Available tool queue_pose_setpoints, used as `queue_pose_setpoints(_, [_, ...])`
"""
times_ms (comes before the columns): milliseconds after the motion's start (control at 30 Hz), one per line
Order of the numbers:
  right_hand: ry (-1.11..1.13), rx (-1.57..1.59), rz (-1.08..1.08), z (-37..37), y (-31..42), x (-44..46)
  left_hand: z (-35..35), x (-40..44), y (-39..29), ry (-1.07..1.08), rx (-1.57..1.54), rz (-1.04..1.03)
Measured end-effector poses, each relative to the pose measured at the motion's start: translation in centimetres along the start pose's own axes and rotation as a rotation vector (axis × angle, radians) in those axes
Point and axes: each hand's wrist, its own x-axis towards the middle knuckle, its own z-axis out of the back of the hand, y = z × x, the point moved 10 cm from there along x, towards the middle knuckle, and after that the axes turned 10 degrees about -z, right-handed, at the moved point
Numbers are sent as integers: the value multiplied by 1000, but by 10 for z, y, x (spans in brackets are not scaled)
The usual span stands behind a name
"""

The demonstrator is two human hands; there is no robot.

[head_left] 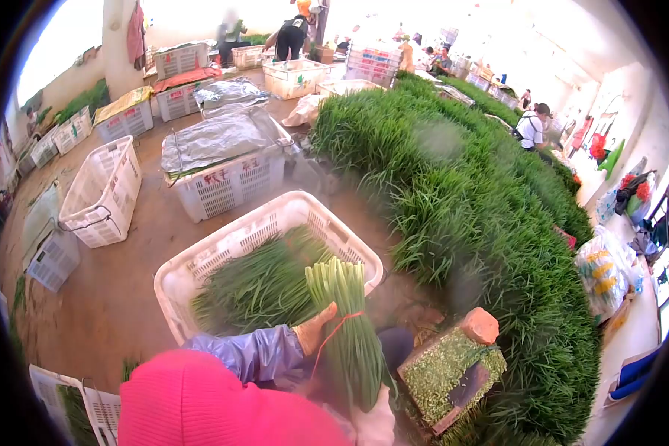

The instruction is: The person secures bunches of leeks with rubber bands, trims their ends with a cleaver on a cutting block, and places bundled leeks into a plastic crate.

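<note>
A bunch of garlic chives (347,320), pale cut ends up and green leaves down, stands tilted in front of me. A red tie (342,321) circles its middle, one loose end hanging down on the left. My left hand (314,331), below a shiny purple sleeve, is closed against the bunch's left side by the tie; its fingers are partly hidden. Low down, my right hand (375,422), pale as if gloved, is closed round the leafy end. Just beyond, a white plastic crate (175,282) holds loose chives (264,279).
A wooden board (431,379) covered in green clippings lies at right, an orange-brown block (480,325) at its end. A long heap of chives (483,223) fills the right side. Crates, one silver-covered (219,141) and one uncovered (104,189), stand ahead. A person (531,128) is beyond the heap.
</note>
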Motion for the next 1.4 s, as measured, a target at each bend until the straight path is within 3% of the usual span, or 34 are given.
queue_pose_setpoints(33, [-2, 3, -5, -4, -12, 6, 3, -2, 4, 8, 3, 18])
queue_pose_setpoints(100, [-86, 152, 416, -11, -26, 13, 6, -8, 13, 8, -7, 41])
queue_pose_setpoints(167, [-115, 116, 424, -21, -39, 21, -17, -15, 12, 240, 83, 11])
queue_pose_setpoints(300, [-106, 81, 443, -22, -41, 18, -21, -15, 25, 331, 58, 52])
queue_pose_setpoints(367, [-97, 100, 431, -26, -38, 25, 7, -10, 30, 93, 13, 89])
queue_pose_setpoints(567, [-111, 312, 462, -28, -38, 27, 7, -9, 32, 54, -278, 133])
queue_pose_setpoints(733, [-110, 398, 469, -35, -47, 32, 5, -8, 26, 52, -74, 100])
queue_pose_setpoints(1033, [-93, 344, 448, -32, -43, 27, 16, -18, 26, -59, -89, 240])
queue_pose_setpoints(1200, [-115, 334, 486, -38, -47, 29, 1, -15, 23, 183, -210, 192])
queue_pose_setpoints(1400, [-107, 255, 438, -36, -45, 29, 4, -11, 18, -47, 35, 126])
